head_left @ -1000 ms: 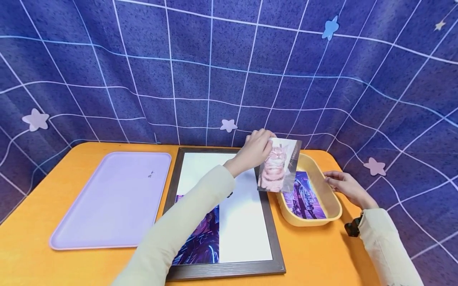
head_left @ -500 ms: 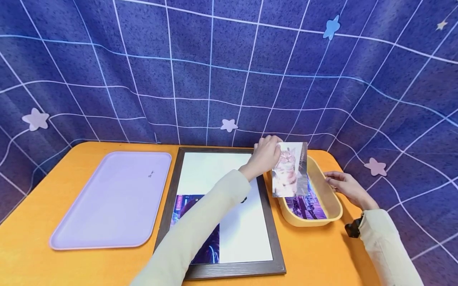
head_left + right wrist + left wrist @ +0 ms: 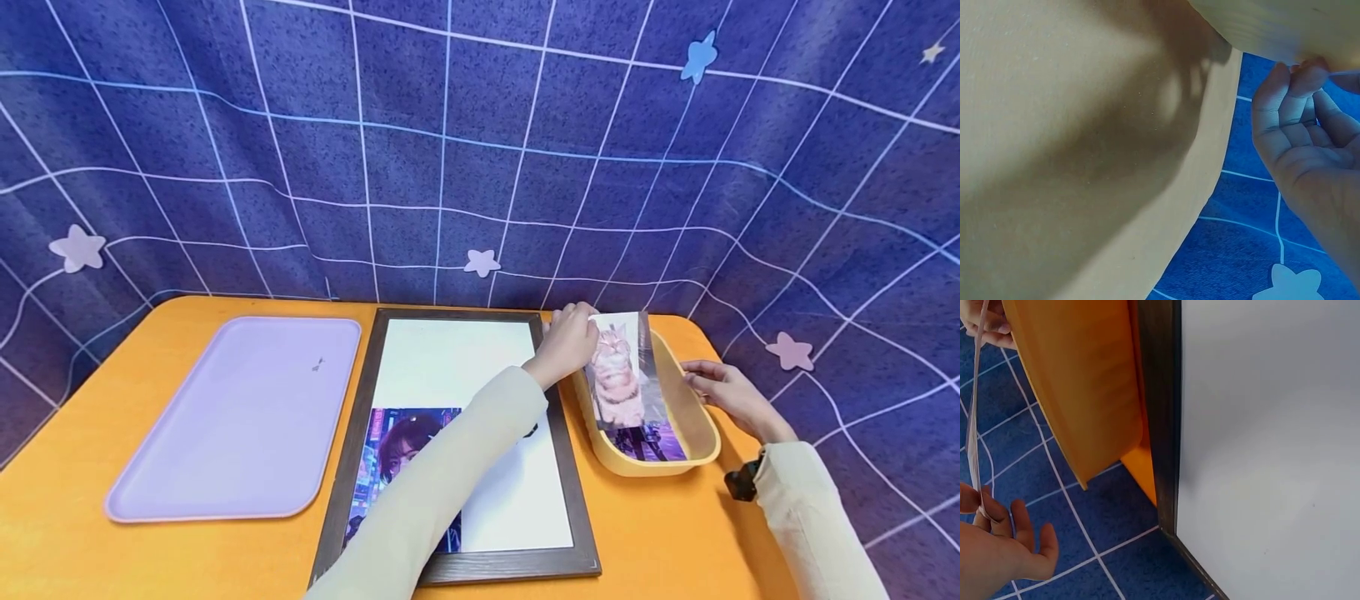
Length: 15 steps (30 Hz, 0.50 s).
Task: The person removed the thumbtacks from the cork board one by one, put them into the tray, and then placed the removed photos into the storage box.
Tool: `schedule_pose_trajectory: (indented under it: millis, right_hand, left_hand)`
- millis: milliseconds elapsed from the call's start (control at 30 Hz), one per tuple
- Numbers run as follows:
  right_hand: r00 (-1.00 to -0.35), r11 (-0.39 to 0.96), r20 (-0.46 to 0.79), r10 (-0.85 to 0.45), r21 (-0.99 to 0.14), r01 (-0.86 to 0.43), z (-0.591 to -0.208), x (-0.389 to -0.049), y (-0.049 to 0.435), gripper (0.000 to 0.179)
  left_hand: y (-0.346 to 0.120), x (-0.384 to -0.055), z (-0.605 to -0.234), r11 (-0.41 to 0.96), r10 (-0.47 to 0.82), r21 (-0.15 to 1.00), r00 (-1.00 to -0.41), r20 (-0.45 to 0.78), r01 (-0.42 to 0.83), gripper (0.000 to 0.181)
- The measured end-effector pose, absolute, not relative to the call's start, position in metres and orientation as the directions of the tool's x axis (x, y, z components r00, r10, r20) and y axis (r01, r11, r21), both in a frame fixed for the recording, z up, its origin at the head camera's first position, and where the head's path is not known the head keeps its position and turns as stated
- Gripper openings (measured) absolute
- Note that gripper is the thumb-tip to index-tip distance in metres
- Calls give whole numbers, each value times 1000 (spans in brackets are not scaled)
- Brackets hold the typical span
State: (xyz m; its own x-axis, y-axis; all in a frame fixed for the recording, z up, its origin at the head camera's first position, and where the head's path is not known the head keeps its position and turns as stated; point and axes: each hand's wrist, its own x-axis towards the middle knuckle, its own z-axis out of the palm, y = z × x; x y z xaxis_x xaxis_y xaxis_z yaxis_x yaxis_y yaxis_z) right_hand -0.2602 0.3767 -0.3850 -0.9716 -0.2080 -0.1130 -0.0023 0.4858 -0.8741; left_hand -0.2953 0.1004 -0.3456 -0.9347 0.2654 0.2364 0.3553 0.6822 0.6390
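In the head view my left hand [image 3: 570, 337] pinches the upper left edge of a cat picture [image 3: 617, 379] printed on a thin sheet. The sheet hangs over the yellow bin [image 3: 681, 408], its lower part covering much of a purple city picture [image 3: 651, 443] inside. Seen edge-on in the left wrist view, the sheet [image 3: 974, 425] sits between thumb and fingers of the left hand [image 3: 1004, 550]. My right hand [image 3: 738, 402] holds the bin's right rim. The right wrist view shows curled fingers of that right hand [image 3: 1304, 125] right at the bin's edge [image 3: 1285, 37].
A dark frame [image 3: 577, 517] with a white board [image 3: 517, 500] lies left of the bin. A purple picture of a person [image 3: 405, 433] fills its lower left, partly behind the left sleeve. Farther left is a lilac tray [image 3: 240, 417]. A blue curtain [image 3: 420, 150] rises behind the orange table [image 3: 637, 533].
My left hand has moved right and lower with the cat picture, from beside the bin to over it, covering more of the purple picture. The right hand has stayed at the rim.
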Motion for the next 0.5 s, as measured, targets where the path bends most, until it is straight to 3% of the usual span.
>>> schedule_pose_trajectory:
  millis: [500]
  right_hand:
    - [-972,491,-96,-213,-871,-21,-388,-261,378,46]
  left_hand:
    - [109,-289,-358,715,236,635,-956,174,292,31]
